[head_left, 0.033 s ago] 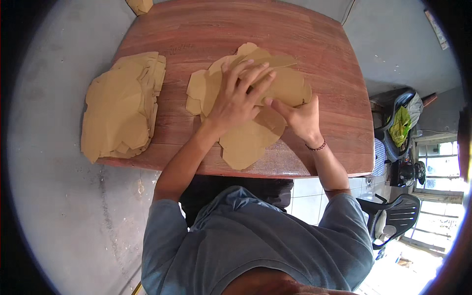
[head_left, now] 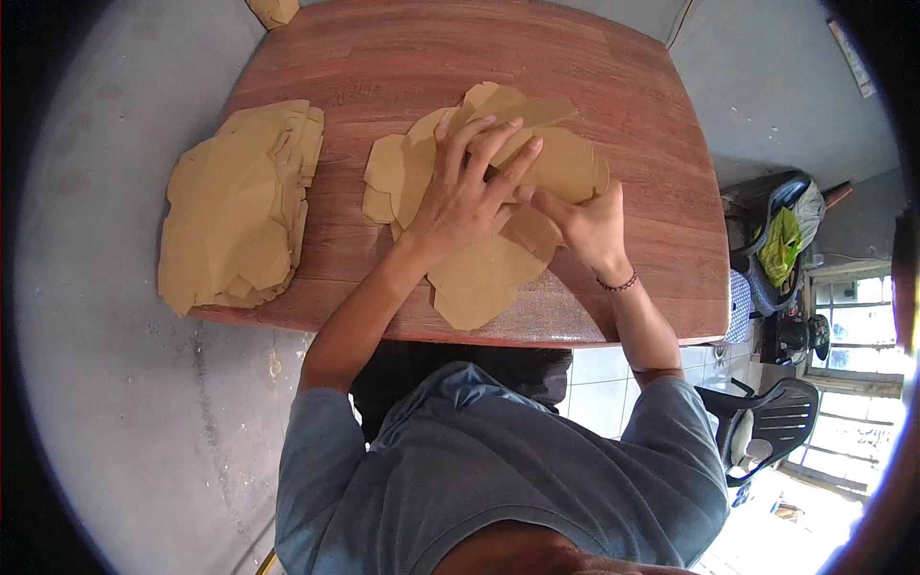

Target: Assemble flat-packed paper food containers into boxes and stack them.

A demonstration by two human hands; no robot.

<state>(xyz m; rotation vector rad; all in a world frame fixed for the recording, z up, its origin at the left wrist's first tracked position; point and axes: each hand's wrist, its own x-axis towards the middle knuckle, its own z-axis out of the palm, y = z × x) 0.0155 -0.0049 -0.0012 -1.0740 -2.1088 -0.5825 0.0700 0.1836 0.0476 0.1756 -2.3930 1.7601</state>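
Brown die-cut cardboard blanks (head_left: 476,278) with rounded and angular edges lie overlapping in the middle of the table. On top of them is a partly folded cardboard piece (head_left: 561,165), its far flap raised at a slant. My left hand (head_left: 471,182) rests over this piece, fingers stretched out and apart; its thumb is mostly hidden. At the right edge of the piece, my right hand (head_left: 591,222) grips it with the thumb on the near side and the fingers out of sight beneath. A dark gap shows under the cardboard between my hands.
A thick stack of flat cardboard blanks (head_left: 230,206) sits at the left edge of the reddish wooden table (head_left: 642,125). Another cardboard item (head_left: 274,11) shows at the far left corner. To the right are a dark chair (head_left: 774,422) and a yellow-green bag (head_left: 781,244) on a seat.
The folded piece's far flap has tilted slightly, and a dark gap beneath it now shows more. My left fingers and right hand have shifted a little to the right.
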